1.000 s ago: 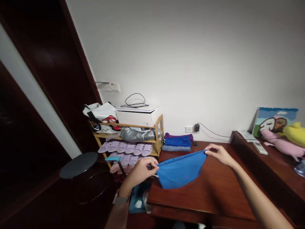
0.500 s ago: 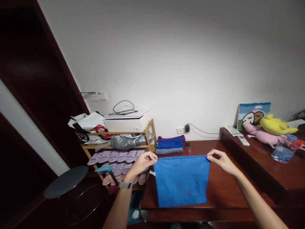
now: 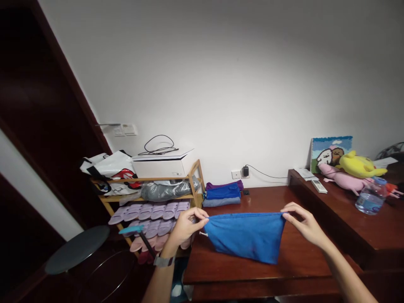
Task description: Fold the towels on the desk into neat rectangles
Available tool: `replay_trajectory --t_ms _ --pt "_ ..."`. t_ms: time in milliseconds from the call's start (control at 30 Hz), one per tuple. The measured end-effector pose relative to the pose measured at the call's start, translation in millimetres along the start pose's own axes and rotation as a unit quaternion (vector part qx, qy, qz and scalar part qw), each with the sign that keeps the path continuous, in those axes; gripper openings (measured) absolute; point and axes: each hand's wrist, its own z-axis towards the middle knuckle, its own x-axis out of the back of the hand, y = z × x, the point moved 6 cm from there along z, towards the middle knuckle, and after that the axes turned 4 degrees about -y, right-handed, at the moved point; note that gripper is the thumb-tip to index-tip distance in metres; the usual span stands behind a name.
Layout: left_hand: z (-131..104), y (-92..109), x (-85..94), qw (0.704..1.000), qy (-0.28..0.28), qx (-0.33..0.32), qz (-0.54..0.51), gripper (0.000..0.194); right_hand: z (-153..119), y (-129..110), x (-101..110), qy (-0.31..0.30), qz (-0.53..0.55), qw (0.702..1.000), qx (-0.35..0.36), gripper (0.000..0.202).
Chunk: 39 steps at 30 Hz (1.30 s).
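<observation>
A piece of blue cloth (image 3: 249,235) hangs stretched between my two hands, above the reddish-brown wooden table (image 3: 233,269). My left hand (image 3: 188,225) pinches its upper left corner between thumb and fingers. At the upper right corner, my right hand (image 3: 303,221) grips it the same way. The top edge runs nearly level, while the lower edge slants down to the right. A small white tag or cord end (image 3: 203,234) sticks out below my left fingers. Whether the cloth is a bag or a garment cannot be made out.
Folded purple and blue cloths (image 3: 222,193) lie stacked at the table's back left. A shoe rack (image 3: 197,168) with several slippers and a white box (image 3: 160,166) stands left, beside a dark round stool (image 3: 77,248). Plush toys (image 3: 360,164), a bottle (image 3: 370,200) and a remote (image 3: 319,186) occupy the raised right surface.
My hands have moved slightly apart and a little lower. The blue cloth's bottom edge has swung up and to the right, so less of its height shows. The view has shifted slightly.
</observation>
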Motion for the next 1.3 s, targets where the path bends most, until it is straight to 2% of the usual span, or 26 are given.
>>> replay_trajectory --t_ms 233,400,600,733,933,1067,1167,1233,1300 --pt "-6 22 -6.6 0.998 -0.053 -0.016 0.012 0.032 -9 1 5 -0.010 -0.007 1.000 -0.025 0.032" --pt "-6 14 -14.8 0.995 -0.101 0.008 0.002 0.037 -15 3 0 -0.047 -0.007 0.998 -0.037 0.032" --pt "-3 -6 -19.0 0.995 -0.041 -0.006 -0.086 0.052 -21 6 -4 -0.044 -0.005 0.998 -0.043 0.030" --pt "-6 -11 -25.3 0.995 -0.046 -0.011 -0.092 0.054 -25 2 -3 -0.014 0.000 0.999 -0.045 0.032" --pt "-14 2 -15.9 0.998 -0.032 -0.033 -0.035 0.040 -38 -7 13 0.050 -0.007 0.999 -0.016 0.028" --pt "-15 7 -12.0 0.999 -0.029 -0.025 -0.019 0.027 -40 -9 20 0.073 -0.019 0.997 -0.005 0.023" --pt "-8 -8 -14.1 1.000 -0.022 0.001 -0.016 0.026 -33 2 16 0.079 -0.028 0.996 -0.021 0.025" --pt "4 -31 -17.8 0.999 -0.020 0.031 -0.018 0.026 -21 21 8 0.077 -0.027 0.996 -0.037 0.029" --pt "21 -63 -23.9 0.998 -0.020 0.062 -0.023 0.029 -3 54 -4 0.063 -0.020 0.996 -0.066 0.034"
